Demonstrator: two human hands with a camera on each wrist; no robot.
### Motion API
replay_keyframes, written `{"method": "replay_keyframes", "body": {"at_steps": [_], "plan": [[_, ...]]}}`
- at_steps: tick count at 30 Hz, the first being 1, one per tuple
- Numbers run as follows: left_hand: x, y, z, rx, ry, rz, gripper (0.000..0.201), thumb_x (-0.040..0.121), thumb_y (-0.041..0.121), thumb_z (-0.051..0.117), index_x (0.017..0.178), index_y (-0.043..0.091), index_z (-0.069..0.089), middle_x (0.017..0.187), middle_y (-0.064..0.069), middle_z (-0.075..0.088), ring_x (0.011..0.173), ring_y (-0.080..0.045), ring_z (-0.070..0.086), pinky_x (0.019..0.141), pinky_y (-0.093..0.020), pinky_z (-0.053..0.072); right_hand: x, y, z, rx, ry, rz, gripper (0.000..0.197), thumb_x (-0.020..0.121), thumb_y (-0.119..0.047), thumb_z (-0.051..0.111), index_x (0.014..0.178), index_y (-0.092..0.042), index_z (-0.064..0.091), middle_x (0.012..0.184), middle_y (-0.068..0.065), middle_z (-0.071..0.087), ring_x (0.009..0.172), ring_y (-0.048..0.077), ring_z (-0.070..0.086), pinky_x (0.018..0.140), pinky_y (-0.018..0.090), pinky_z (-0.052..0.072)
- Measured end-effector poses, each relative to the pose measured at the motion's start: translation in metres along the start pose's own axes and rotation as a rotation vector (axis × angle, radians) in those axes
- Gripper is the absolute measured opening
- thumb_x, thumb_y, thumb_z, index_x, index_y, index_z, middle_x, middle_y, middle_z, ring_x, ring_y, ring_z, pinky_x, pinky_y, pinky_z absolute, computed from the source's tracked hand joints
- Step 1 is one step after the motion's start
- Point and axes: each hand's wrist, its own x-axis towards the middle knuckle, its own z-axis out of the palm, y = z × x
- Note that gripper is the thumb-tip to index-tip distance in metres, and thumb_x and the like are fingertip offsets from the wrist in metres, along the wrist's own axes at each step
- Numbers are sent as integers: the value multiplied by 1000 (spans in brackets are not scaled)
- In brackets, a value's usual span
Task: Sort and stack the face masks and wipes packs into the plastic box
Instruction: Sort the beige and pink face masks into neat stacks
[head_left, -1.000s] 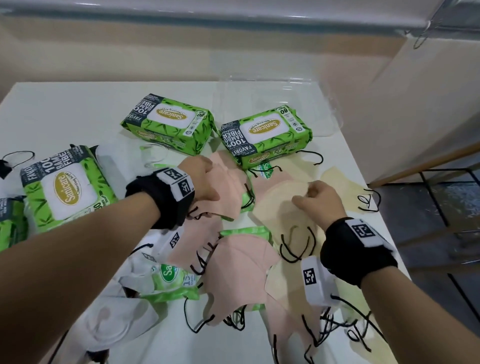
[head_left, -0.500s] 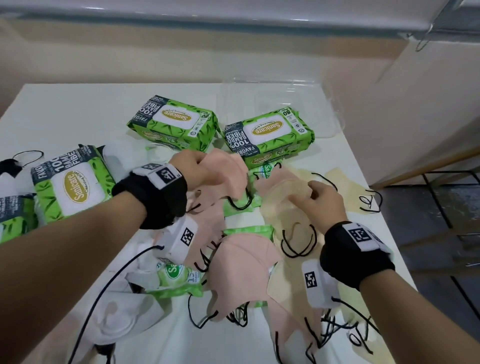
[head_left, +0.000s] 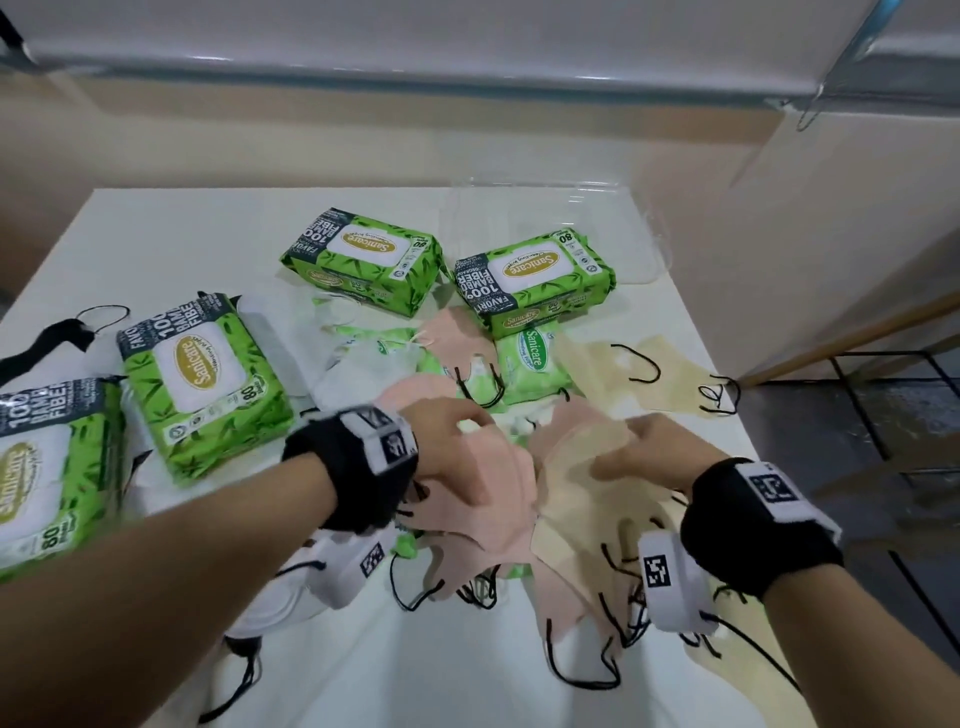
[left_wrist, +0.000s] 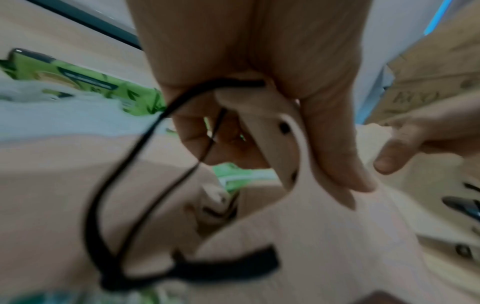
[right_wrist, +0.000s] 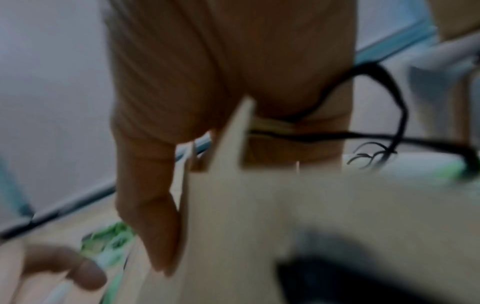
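Observation:
My left hand (head_left: 457, 441) grips a pink face mask (head_left: 488, 509) by its edge and lifts it above the pile; the left wrist view shows the pink mask (left_wrist: 311, 236) and its black ear loop (left_wrist: 124, 185) pinched in that hand (left_wrist: 259, 102). My right hand (head_left: 644, 457) holds a beige mask (head_left: 582, 499) beside it, seen blurred in the right wrist view as the beige mask (right_wrist: 285, 226) under the hand (right_wrist: 221, 102). More pink and beige masks lie below. Green wipes packs (head_left: 363, 260) (head_left: 535, 275) (head_left: 202, 374) lie on the white table (head_left: 156, 239). The clear plastic box (head_left: 550, 218) stands at the back.
A small green wipes pack (head_left: 532, 369) lies amid the masks, a beige mask (head_left: 670, 379) at the right near the table edge. A black mask (head_left: 57, 332) and white masks (head_left: 291, 597) lie to the left. Cardboard (head_left: 831, 182) stands right of the table.
Both hands have drawn toward me and closer together, lifting the pink and beige masks off the pile. The small green pack behind them is now uncovered.

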Motion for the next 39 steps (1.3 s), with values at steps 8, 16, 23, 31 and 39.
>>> {"method": "replay_keyframes", "body": {"at_steps": [8, 16, 23, 31, 39], "plan": [[14, -13, 34, 487, 90, 50, 92, 52, 50, 85, 130, 28, 40, 118, 0, 47, 106, -19, 49, 72, -29, 48, -2, 14, 31, -403, 130, -42, 76, 63, -24, 86, 131, -13, 54, 139, 9, 37, 127, 26, 42, 102, 34, 41], [-5, -18, 33, 345, 118, 85, 19, 76, 34, 67, 73, 25, 51, 84, 4, 54, 84, -19, 53, 70, -25, 39, -11, 13, 42, -388, 269, -87, 24, 73, -7, 64, 74, -28, 52, 77, -1, 56, 85, 27, 56, 60, 27, 41], [-56, -18, -9, -90, 266, 102, 40, 57, 26, 88, 86, 30, 61, 80, 3, 64, 71, -14, 59, 50, -17, 41, -33, 7, 37, 349, 274, -144, 40, 67, 0, 81, 102, -7, 61, 93, 9, 67, 83, 24, 63, 62, 26, 48], [-114, -21, -32, -234, 346, 220, 24, 62, 17, 86, 77, 20, 67, 63, 0, 69, 59, -13, 63, 53, -20, 46, -58, -13, 43, 655, 123, -127, 39, 74, -5, 75, 111, 0, 63, 100, 18, 72, 89, 33, 69, 75, 39, 56], [-143, -16, -26, -326, 433, 246, 15, 69, 11, 81, 80, 13, 71, 67, -9, 64, 60, -19, 55, 58, -29, 41, -94, -26, 41, 710, 106, -194, 13, 85, 1, 63, 98, 2, 63, 67, 7, 70, 55, 19, 66, 51, 25, 51]]}}
